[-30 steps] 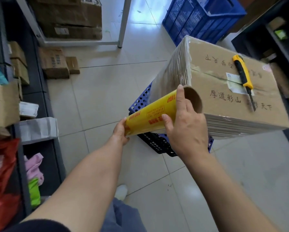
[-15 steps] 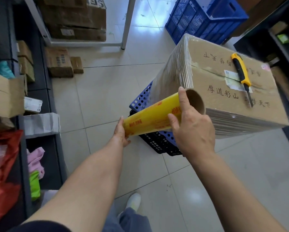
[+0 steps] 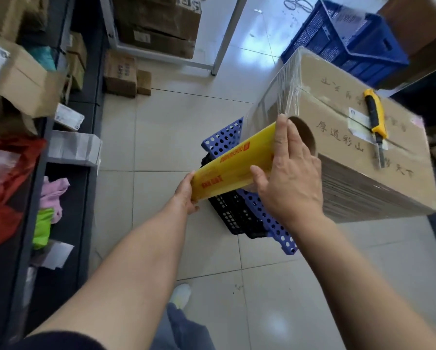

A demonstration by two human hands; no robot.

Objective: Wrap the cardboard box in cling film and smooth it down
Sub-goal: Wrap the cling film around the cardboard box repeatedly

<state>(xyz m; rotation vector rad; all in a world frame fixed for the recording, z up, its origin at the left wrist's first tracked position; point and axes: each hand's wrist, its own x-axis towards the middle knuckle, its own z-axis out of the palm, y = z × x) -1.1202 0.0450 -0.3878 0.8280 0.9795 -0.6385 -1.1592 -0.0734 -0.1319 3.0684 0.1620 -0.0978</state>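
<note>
Head view, large brown cardboard box (image 3: 363,152) sat at 2 o'clock atop a blue perforated plastic crate (image 3: 224,140), yellow cling film roll (image 3: 234,170) slanted at its 9 o'clock face, left hand (image 3: 186,195) gripped the roll's lower end, right hand (image 3: 290,180) clasped the upper end.

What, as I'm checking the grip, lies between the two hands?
The yellow roll of cling film: the left hand holds its near end, the right hand its far end. Head view.

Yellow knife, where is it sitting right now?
In the head view, the knife lies on top of the box, toward the far right, across its taped seam.
</note>
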